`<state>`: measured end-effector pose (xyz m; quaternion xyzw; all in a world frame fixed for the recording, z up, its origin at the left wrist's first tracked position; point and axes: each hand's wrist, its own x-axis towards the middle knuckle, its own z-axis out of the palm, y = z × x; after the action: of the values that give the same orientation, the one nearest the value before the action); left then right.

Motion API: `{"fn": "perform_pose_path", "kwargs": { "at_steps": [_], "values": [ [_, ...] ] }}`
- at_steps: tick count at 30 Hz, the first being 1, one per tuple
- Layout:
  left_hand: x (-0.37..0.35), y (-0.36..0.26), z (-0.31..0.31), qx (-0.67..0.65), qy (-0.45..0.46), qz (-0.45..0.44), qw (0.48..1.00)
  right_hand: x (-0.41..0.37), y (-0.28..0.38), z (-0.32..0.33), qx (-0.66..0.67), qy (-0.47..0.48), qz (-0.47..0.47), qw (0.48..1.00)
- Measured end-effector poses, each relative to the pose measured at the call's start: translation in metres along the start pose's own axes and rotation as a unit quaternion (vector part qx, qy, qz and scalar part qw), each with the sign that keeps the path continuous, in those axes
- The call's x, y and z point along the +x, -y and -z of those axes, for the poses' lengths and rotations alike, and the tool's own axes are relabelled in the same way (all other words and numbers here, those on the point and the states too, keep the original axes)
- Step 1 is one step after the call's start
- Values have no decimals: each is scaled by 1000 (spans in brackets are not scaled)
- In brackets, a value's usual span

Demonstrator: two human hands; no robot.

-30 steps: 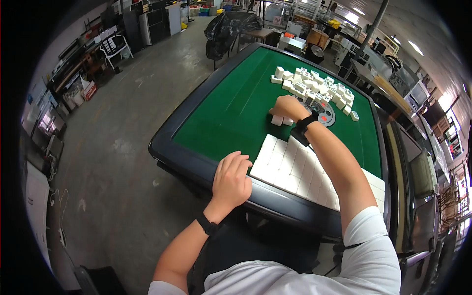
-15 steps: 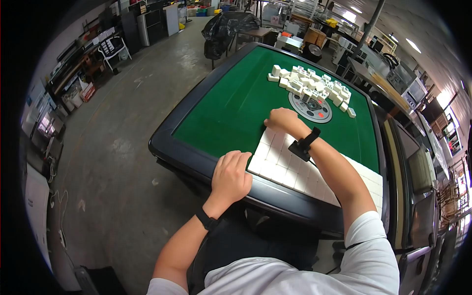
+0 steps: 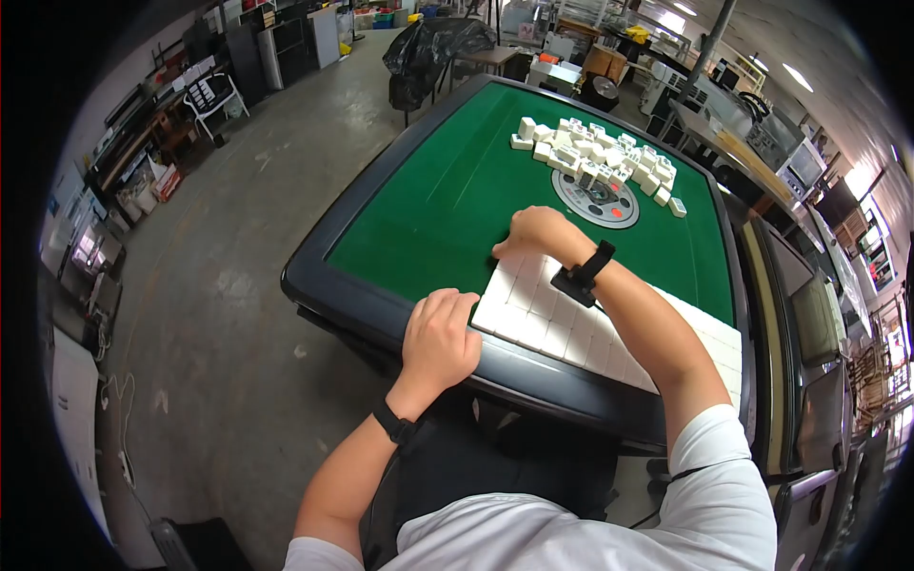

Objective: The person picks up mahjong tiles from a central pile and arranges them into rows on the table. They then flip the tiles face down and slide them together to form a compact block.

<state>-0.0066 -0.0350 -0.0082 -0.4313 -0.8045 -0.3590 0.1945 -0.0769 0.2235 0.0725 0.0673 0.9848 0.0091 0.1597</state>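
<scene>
A block of white mahjong tiles (image 3: pixel 543 322) lies face down in tight rows along the near side of the green-topped mahjong table (image 3: pixel 409 205). My right hand (image 3: pixel 541 234) is curled at the block's far left corner, its fingers bent down against the end tiles. The fingertips are partly hidden beneath the hand. On the table's dark rim, my left hand (image 3: pixel 441 335) lies with its fingers stretched out beside the block's near left corner. It holds nothing that I can see. Black bands circle both wrists.
Loose mahjong tiles (image 3: pixel 595 152) sit in a jumbled pile towards the far side, partly over the round centre console (image 3: pixel 602 198). Something wrapped in black plastic (image 3: pixel 419 57) stands beyond the table. A dark folded table (image 3: pixel 776 333) stands close at the right.
My right hand has shifted slightly left and nearer along the end of the tile block, its fingers reaching lower. The left hand stays on the rim. The view has moved a little.
</scene>
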Motion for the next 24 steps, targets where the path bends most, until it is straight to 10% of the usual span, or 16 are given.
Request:
{"fn": "perform_pose_path", "kwargs": {
  "at_steps": [19,24],
  "values": [
    [10,-2,5,-21,94,-11,995,3,-22,0,4,-16,37,999],
    [12,-4,8,-18,91,7,996,54,-123,25,121,-276,-108,947]
  ]
}}
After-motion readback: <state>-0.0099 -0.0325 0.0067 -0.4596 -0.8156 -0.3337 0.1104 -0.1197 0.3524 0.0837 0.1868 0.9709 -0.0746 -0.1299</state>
